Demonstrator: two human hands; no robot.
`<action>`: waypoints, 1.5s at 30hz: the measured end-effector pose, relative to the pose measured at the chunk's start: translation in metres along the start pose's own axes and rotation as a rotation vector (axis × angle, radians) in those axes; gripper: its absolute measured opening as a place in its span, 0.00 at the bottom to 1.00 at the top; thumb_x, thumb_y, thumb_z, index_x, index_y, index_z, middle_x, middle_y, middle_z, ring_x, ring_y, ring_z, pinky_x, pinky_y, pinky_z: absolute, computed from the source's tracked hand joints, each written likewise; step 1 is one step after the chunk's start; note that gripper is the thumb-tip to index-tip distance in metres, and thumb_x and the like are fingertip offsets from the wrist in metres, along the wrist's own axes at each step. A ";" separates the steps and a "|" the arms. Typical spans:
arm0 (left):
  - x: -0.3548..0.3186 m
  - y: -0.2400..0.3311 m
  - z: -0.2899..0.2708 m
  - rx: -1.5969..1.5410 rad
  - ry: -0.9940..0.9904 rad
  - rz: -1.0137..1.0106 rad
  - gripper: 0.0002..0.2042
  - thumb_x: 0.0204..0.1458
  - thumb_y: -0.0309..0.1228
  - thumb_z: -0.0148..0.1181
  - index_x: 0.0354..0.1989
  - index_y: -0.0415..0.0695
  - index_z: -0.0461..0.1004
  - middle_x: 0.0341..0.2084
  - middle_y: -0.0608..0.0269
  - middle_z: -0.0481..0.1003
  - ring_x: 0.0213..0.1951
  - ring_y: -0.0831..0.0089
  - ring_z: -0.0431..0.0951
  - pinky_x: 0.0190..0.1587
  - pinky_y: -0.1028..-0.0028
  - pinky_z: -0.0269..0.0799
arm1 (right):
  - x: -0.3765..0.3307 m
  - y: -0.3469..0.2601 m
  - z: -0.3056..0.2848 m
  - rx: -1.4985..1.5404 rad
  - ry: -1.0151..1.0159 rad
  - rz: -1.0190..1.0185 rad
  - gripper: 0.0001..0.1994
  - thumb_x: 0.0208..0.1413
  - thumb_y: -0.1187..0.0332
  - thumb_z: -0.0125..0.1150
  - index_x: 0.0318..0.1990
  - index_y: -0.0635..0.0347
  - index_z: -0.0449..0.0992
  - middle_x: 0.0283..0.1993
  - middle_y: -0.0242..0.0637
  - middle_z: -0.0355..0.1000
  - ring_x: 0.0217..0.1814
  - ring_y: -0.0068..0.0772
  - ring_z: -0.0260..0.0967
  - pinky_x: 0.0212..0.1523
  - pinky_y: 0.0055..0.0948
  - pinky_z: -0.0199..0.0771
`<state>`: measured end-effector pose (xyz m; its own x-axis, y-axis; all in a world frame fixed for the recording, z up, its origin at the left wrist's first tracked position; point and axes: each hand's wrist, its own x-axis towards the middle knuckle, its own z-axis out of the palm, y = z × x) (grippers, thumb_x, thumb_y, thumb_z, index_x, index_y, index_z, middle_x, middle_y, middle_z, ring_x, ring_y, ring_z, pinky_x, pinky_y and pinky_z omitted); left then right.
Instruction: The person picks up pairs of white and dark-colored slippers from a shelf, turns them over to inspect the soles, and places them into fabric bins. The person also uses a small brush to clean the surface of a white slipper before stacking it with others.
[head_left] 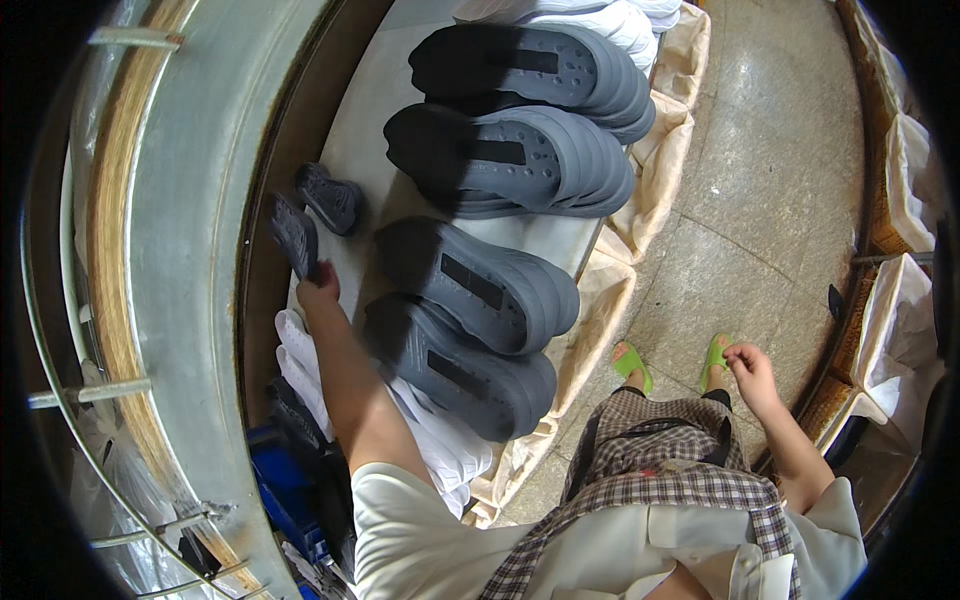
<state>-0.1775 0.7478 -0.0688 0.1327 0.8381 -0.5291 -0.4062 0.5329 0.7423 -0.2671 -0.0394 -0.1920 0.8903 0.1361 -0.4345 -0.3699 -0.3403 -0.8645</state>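
Note:
My left hand [321, 288] reaches out to the far left, its fingers closed on the near end of a dark grey clog [293, 236]. A second dark clog [330, 199] lies just right of it on the pale shelf surface. To the right of my left arm, larger grey clogs are nested in rows: a near row [470, 370], another [490, 285], a third [530, 160] and a far one [545, 70]. My right hand [752, 378] hangs over the floor at the right, with its fingers loosely bent and nothing visible in them.
White clogs [445, 430] lie under and beside my left arm, with more white ones [600, 25] at the far end. Cloth-lined baskets [585, 300] run along the shelf's edge. More lined baskets [890, 330] stand across the tiled aisle [740, 190]. A metal shelf edge [200, 250] curves at left.

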 end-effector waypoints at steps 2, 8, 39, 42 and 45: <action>-0.032 -0.024 0.025 0.164 0.072 -0.020 0.14 0.56 0.30 0.45 0.48 0.39 0.68 0.46 0.50 0.64 0.43 0.56 0.69 0.45 0.50 0.72 | 0.007 -0.001 -0.003 0.037 0.030 0.017 0.04 0.55 0.77 0.53 0.35 0.68 0.74 0.32 0.35 0.71 0.34 0.22 0.69 0.37 0.23 0.70; -0.062 -0.076 0.079 0.196 -0.086 -0.049 0.17 0.57 0.31 0.46 0.56 0.45 0.66 0.53 0.50 0.62 0.52 0.50 0.64 0.43 0.50 0.74 | -0.002 0.006 -0.011 -0.030 0.056 -0.021 0.04 0.55 0.77 0.53 0.35 0.67 0.74 0.32 0.37 0.70 0.32 0.24 0.68 0.34 0.24 0.69; -0.609 -0.237 -0.133 0.687 -1.421 -0.303 0.36 0.50 0.35 0.62 0.64 0.39 0.48 0.58 0.55 0.59 0.59 0.63 0.62 0.60 0.64 0.58 | -0.046 -0.176 -0.096 0.813 -0.629 -0.680 0.45 0.57 0.51 0.50 0.69 0.59 0.27 0.73 0.42 0.28 0.74 0.38 0.28 0.70 0.37 0.33; -0.609 -0.263 -0.115 0.577 -1.299 -0.200 0.27 0.56 0.41 0.55 0.59 0.39 0.56 0.52 0.56 0.67 0.51 0.66 0.70 0.53 0.66 0.67 | -0.059 -0.174 -0.103 0.802 -0.626 -0.620 0.43 0.57 0.55 0.51 0.69 0.59 0.29 0.72 0.42 0.30 0.73 0.37 0.32 0.69 0.37 0.35; -0.613 -0.278 -0.109 0.483 -1.307 -0.223 0.22 0.58 0.39 0.53 0.56 0.40 0.61 0.46 0.57 0.71 0.44 0.69 0.75 0.46 0.70 0.73 | -0.065 -0.178 -0.110 0.765 -0.607 -0.638 0.41 0.57 0.58 0.51 0.69 0.58 0.30 0.72 0.41 0.33 0.72 0.37 0.36 0.69 0.37 0.37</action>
<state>-0.2444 0.0733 0.0038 0.9914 0.0921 -0.0929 0.0445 0.4306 0.9015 -0.2298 -0.0902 0.0183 0.7757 0.5735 0.2634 -0.1488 0.5718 -0.8068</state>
